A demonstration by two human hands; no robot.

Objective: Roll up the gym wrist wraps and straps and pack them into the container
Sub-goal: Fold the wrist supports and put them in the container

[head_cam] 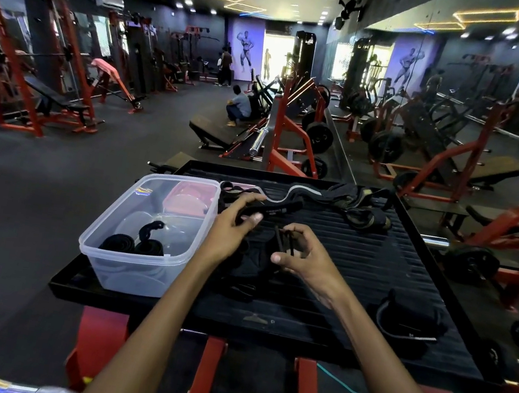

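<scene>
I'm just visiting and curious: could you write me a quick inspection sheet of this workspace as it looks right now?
Surface: black ribbed platform on a red frame.
Job's things: clear plastic container at left holds rolled black straps; loose straps lie at the far edge; a black wrap at right.
Clutter: nothing seen.
Hands: left hand and right hand hold a black strap between them.
Cables: nothing seen.
Surroundings: gym machines, weight plates, wall mirror, people far off.

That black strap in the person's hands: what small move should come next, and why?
Probably keep winding it. The right hand pinches a partly rolled end of the black strap, while the left hand holds its loose length, so the roll looks unfinished. Rolled straps already sit in the clear container, so it likely goes there afterwards.
</scene>
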